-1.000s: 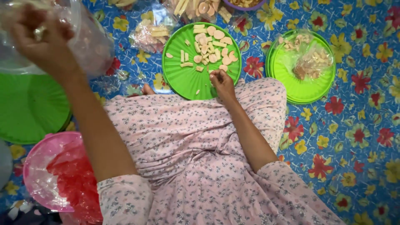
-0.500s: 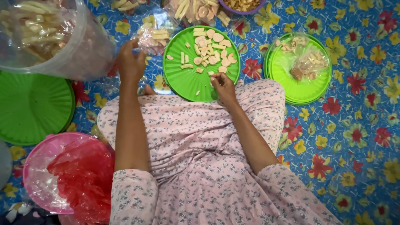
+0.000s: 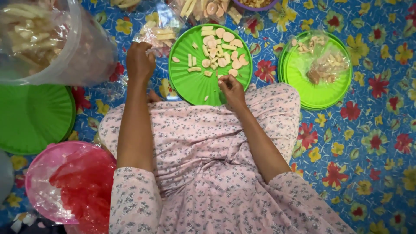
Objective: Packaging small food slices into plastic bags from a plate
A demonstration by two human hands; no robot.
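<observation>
Both hands are out in front of me over my flowered pink dress: my left hand [image 3: 139, 62] is curled shut, knuckles up, on the clear plastic of a small bag of pale snack sticks [image 3: 157, 34] at upper centre-left, while my right hand [image 3: 231, 88] has its fingertips pinched together at the near rim of the green plate [image 3: 186, 80]; whether a piece sits between them I cannot tell. Beneath everything lies the blue floor mat [image 3: 372, 130] with red and yellow flowers. A big clear plastic tub of pale sticks [image 3: 47, 41] fills the upper left corner, blurred and close to the camera. Below it, at the left edge, is a bare green plate [image 3: 30, 119], and in the lower left a pink bowl [image 3: 43, 182] lined with red plastic. At the upper right another green plate [image 3: 323, 93] carries a clear bag of snacks [image 3: 325, 65]. On the centre plate lie round and stick-shaped cracker pieces [image 3: 219, 47], heaped toward its far side, just beyond my right fingertips.
</observation>
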